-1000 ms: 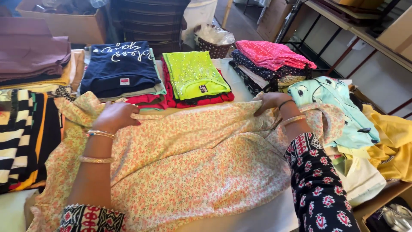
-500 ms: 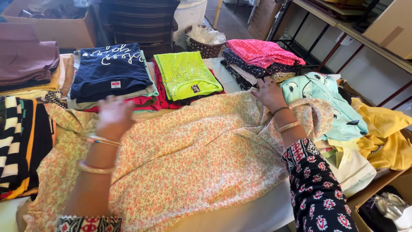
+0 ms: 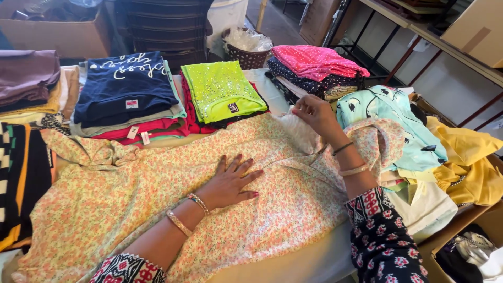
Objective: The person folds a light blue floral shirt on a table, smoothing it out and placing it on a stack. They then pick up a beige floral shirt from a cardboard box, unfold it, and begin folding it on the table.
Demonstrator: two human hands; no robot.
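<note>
A pale yellow garment with a small pink flower print point(image 3: 146, 209) lies spread across the table. My left hand point(image 3: 230, 181) rests flat on its middle, fingers apart, pressing the cloth. My right hand point(image 3: 314, 115) is raised over the garment's far right part, near the neckline, with its fingertips pinching the fabric there. The neck area shows a white inner lining point(image 3: 298, 131) beside that hand. Both wrists wear bangles.
Folded stacks line the back: a navy shirt pile point(image 3: 123, 89), a neon green top point(image 3: 220, 89), a pink and dark pile point(image 3: 314, 68). Striped clothes point(image 3: 15, 173) lie left. A mint garment point(image 3: 387, 115) and yellow cloth point(image 3: 461, 152) lie right. A cardboard box point(image 3: 47, 31) stands behind.
My left hand moved from the garment's far left shoulder to its middle and now lies flat. My right hand shifted left toward the neckline and lifted, pinching the cloth.
</note>
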